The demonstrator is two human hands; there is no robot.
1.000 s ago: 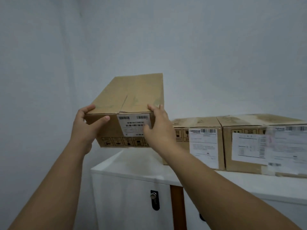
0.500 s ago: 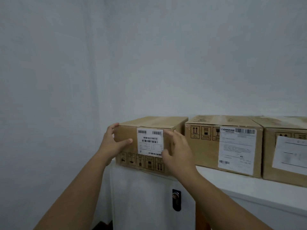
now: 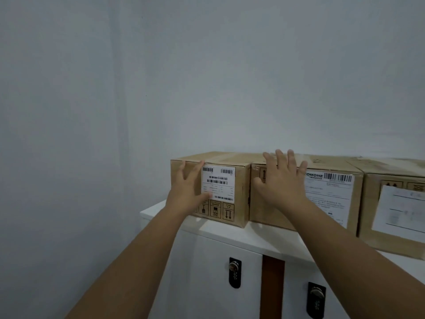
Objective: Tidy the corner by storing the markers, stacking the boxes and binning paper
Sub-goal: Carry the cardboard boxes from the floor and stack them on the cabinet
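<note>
Left hand [image 3: 188, 192] flat, fingers spread on small box [image 3: 239, 194]; right hand [image 3: 284, 183] open before middle box [image 3: 326, 196]; uneven push could skew the row on cabinet [image 3: 230, 231].

**Legible Markings on the Cartons**

The middle cardboard box [image 3: 299, 199] carries a white shipping label [image 3: 331, 194] headed "OMONE" above a smaller "EXPRESS" (first letter hidden by a hand), with a barcode alongside. The left cardboard box [image 3: 239, 192] bears a barcode label [image 3: 218, 184] and printed handling pictograms [image 3: 222, 211]; their fine print is unreadable.
</note>
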